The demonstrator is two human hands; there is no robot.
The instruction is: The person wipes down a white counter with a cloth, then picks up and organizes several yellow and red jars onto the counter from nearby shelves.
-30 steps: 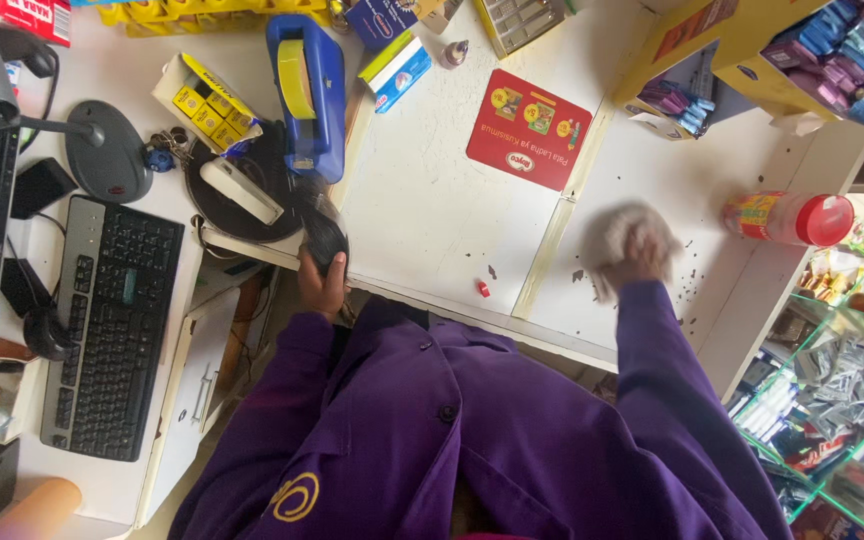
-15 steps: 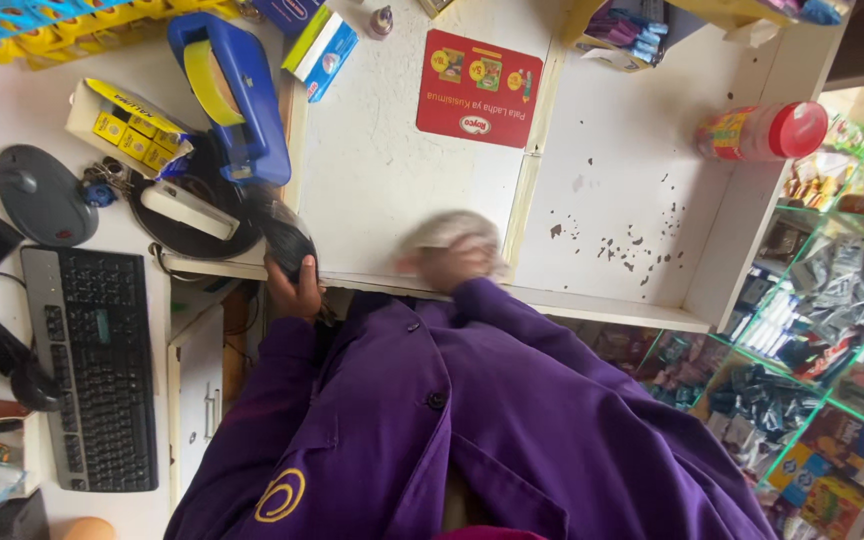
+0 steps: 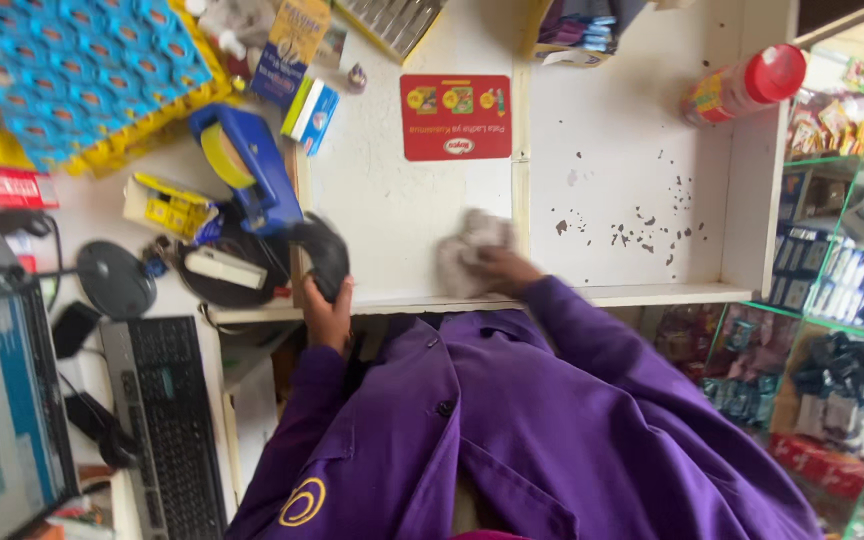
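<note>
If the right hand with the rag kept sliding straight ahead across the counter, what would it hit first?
Probably the red card: the right hand on the rag points up the white counter towards it, though blur hides the exact direction.

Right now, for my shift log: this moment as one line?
right hand: on crumpled cloth, white counter | left hand: holds black object | red jar: far corner

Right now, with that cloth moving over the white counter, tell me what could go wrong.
1. The right hand presses a crumpled cloth at the counter's front edge; dark crumbs lie to its right, and a sweep there could push them over the edge.
2. The left hand holds a black object close to the blue tape dispenser; a careless move might knock it.
3. The red-capped bottle lies on its side and could roll.
</note>
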